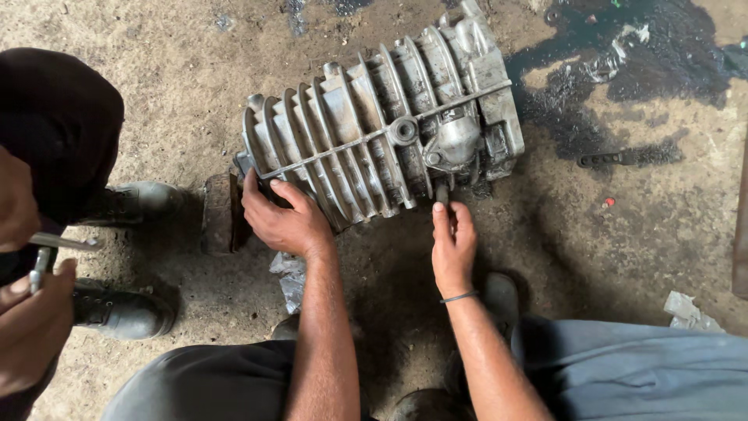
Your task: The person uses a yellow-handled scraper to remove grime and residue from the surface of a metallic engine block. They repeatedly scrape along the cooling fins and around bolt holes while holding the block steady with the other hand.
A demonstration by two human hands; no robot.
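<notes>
Ribbed grey cast-metal casing (382, 129) lies on the oily dirt floor (623, 234); left hand (284, 218) braces its lower edge, fingers spread, steadying it while right hand (453, 245) pinches a small dark bolt (442, 191).

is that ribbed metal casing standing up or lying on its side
Lying on its side: the ribbed metal casing stretches lengthwise along the dirt floor, steadied by the left hand.
</notes>
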